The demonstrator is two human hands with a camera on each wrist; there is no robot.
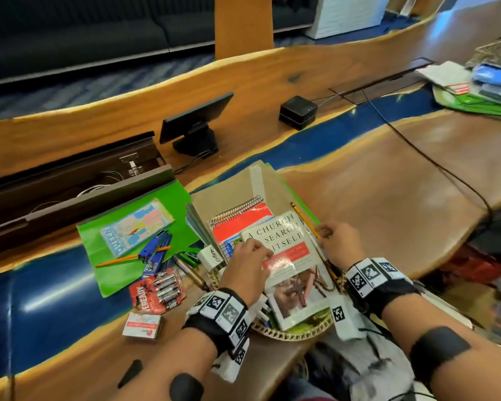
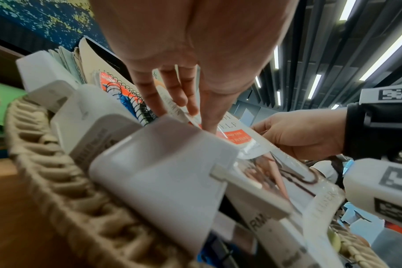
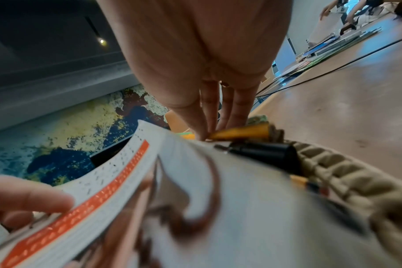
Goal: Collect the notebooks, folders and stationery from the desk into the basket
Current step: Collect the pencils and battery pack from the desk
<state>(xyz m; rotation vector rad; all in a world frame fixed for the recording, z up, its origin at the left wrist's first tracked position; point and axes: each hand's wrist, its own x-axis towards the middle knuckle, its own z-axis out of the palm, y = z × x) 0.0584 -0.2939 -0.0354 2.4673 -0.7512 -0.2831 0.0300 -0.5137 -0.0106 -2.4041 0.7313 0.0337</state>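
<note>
A woven basket (image 1: pixel 295 332) sits at the desk's near edge, stuffed with a red spiral notebook (image 1: pixel 243 221), a brown folder (image 1: pixel 235 186) and white chargers (image 2: pixel 161 181). A white book (image 1: pixel 289 256) lies tilted on top of it. My left hand (image 1: pixel 252 250) grips the book's left edge, one finger on the cover and others under it. At the book's right edge my right hand (image 1: pixel 326 231) holds on, its fingertips (image 3: pixel 204 134) beside a yellow pencil (image 3: pixel 241 131). On the desk to the left lie a green folder (image 1: pixel 113 273), a colourful booklet (image 1: pixel 136 224), a blue stapler (image 1: pixel 154 250) and an orange pencil (image 1: pixel 130 257).
A battery pack (image 1: pixel 156 290), a small card box (image 1: pixel 142 325) and a marker (image 1: pixel 190 273) lie left of the basket. Behind stand a tablet stand (image 1: pixel 195 123), a black box (image 1: pixel 298 111) and an open cable trough (image 1: pixel 70 180). A black cable (image 1: pixel 434 166) crosses the desk at right.
</note>
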